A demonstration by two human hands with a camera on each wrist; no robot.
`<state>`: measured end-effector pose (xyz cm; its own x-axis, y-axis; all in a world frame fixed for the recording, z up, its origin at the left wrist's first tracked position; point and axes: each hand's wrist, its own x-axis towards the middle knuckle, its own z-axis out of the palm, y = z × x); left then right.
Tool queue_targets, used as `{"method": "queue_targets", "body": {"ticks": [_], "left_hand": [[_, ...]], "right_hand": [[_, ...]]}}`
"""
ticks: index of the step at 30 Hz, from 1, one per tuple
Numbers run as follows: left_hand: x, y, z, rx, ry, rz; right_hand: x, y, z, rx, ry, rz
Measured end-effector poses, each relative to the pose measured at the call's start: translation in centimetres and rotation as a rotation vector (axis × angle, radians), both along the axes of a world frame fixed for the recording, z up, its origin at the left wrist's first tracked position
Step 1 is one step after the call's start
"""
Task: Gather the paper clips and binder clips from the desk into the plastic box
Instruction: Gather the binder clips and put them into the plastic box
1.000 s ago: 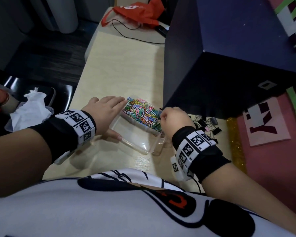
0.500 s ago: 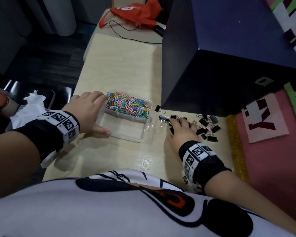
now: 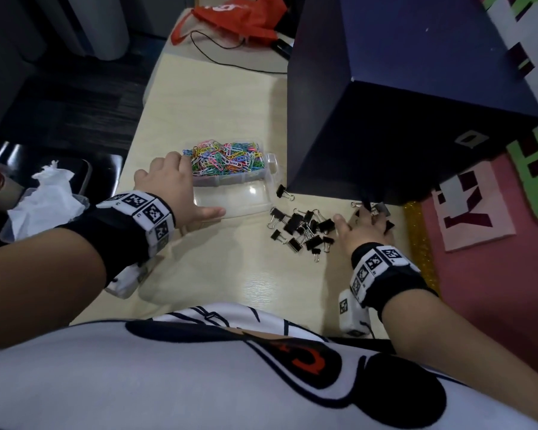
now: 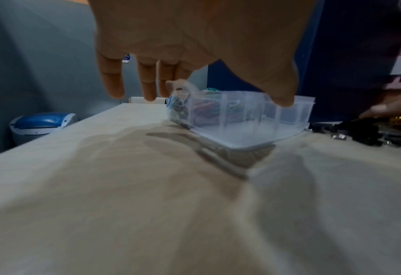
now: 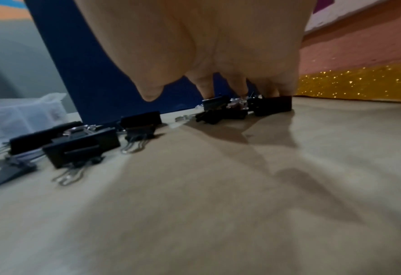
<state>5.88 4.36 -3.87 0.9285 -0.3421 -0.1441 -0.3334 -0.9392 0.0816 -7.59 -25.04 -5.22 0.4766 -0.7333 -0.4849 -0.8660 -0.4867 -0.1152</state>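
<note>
While the coloured wire paper clips [image 3: 227, 156] already fill one compartment of the clear plastic box [image 3: 239, 198], which my left hand [image 3: 171, 184] steadies with spread fingers [image 4: 111, 81] on its rim, the black metal binder clips [image 3: 302, 226] lie loose on the pale wooden desk [image 3: 218, 274]. My right hand [image 3: 359, 231] presses its extended fingers [image 5: 203, 86] down on the clips beneath the fingertips, the rest scattered just beside my thumb. I judge the job about half done.

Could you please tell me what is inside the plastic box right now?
The box holds a heap of coloured paper clips in its far part. No binder clips show inside; they lie on the desk. The left hand hides the box's left end.
</note>
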Motion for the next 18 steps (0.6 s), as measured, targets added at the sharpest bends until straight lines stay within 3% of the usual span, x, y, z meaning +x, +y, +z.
{"method": "queue_targets", "body": {"ticks": [5, 9, 12, 15, 18], "left_hand": [[-0.7, -2.0, 0.5, 0.027, -0.048, -0.045], [-3.0, -4.3, 1.0, -0.102, -0.181, -0.503], [-4.9, -6.0, 1.1, -0.006, -0.030, -0.741], [-5.6, -6.6, 0.3, 0.129, 0.127, -0.746], [-5.4, -6.2, -0.3, 0.170, 0.150, -0.755]], "right_hand": [[-0.9, 3.1, -0.2, -0.012, -0.028, 0.230], [-1.2, 6.0, -0.1, -0.064, -0.045, 0.405], [-1.5, 6.9, -0.2, -0.021, -0.130, 0.456], [-1.5, 7.0, 0.1, 0.010, -0.192, 0.508], [-1.5, 7.2, 0.2, 0.030, -0.223, 0.557]]}}
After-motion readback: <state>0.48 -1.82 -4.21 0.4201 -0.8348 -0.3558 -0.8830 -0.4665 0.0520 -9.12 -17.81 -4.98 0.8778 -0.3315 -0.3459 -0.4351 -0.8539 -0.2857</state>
